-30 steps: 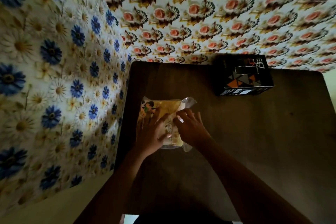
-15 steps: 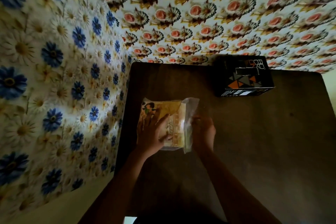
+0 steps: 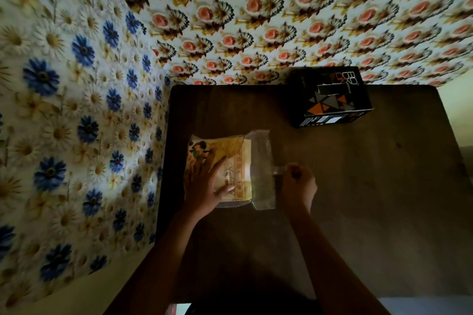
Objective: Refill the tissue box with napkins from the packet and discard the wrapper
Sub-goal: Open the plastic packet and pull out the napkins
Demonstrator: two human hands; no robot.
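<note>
A yellow printed napkin packet lies flat on the dark brown table, near its left edge. My left hand rests spread on top of the packet and presses it down. My right hand is to the right of the packet, fingers pinched on a clear tape tab at the edge of the transparent wrapper flap, which is pulled out flat to the right. The black tissue box with orange and grey triangles stands at the far side of the table, apart from both hands.
The table stands in a corner: a blue-daisy patterned wall runs along its left edge and a pink-flower patterned wall along its far edge. Bare tabletop stretches to the right of the packet.
My right hand has moved from on top of the packet to its right side, peeling the clear wrapper flap open and outward. My left hand has stayed on the packet.
</note>
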